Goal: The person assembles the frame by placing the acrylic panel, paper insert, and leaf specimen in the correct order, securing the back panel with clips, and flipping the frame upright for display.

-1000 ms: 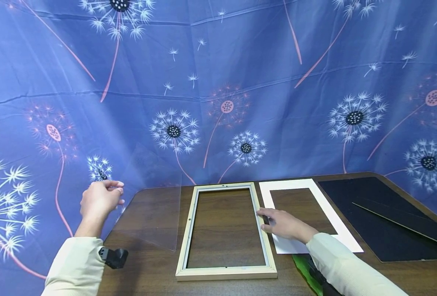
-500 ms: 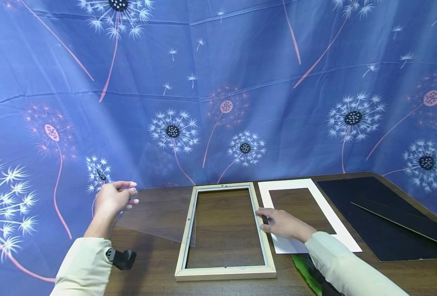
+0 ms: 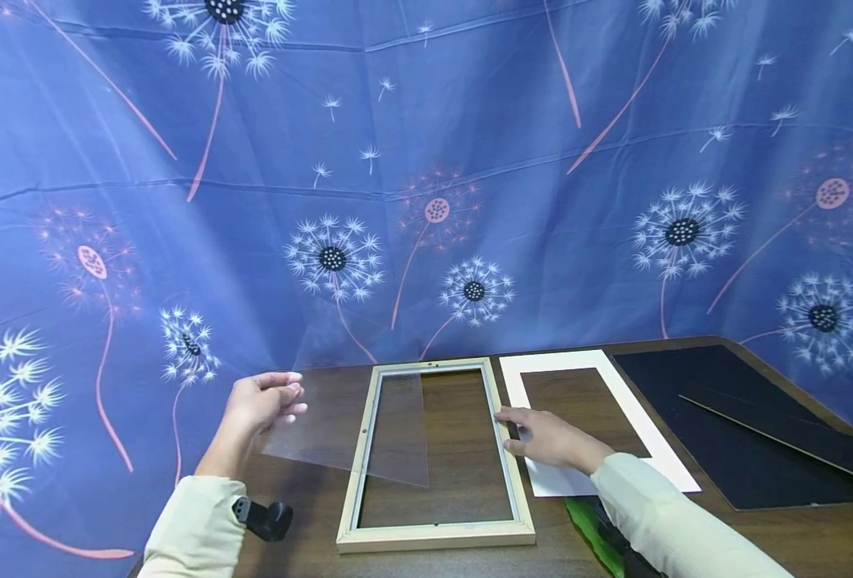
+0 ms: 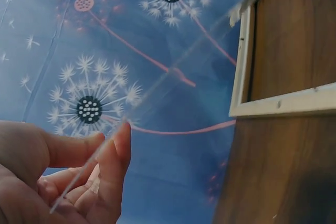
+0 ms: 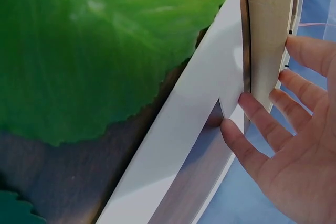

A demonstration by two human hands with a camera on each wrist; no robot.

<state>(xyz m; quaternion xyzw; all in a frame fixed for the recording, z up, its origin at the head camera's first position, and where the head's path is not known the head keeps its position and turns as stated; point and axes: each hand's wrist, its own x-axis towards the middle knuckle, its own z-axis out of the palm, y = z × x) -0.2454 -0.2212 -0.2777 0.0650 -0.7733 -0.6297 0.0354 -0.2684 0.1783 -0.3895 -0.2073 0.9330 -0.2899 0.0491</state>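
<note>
Wooden frame (image 3: 436,537): lies flat on the table (image 3: 809,534).
Left hand (image 3: 263,401): nine o'clock of the frame, pinching the clear sheet's (image 3: 343,425) edge.
Clear sheet: tilted across the frame's nine-o'clock half; contact I cannot tell.
Right hand (image 3: 552,437): fingers spread, touching the frame's three-o'clock bar.
White mat (image 3: 635,413): three o'clock, beside the frame.

One left hand (image 3: 256,405) and one right hand (image 3: 549,437) are showing, two in all, with two pale sleeves (image 3: 195,522) and one black wrist device (image 3: 263,520). One wooden frame (image 3: 436,535) is lying on one table (image 3: 310,530), one clear sheet (image 3: 397,433) showing over its left part. To the right, one white mat (image 3: 636,419), one black board (image 3: 744,474) and one narrow dark strip (image 3: 794,432) are lying. At least one green leaf (image 3: 591,534) is showing near. Far, one blue cloth (image 3: 542,201) is hanging, bearing three pink flower heads (image 3: 436,210) with visible centres.
</note>
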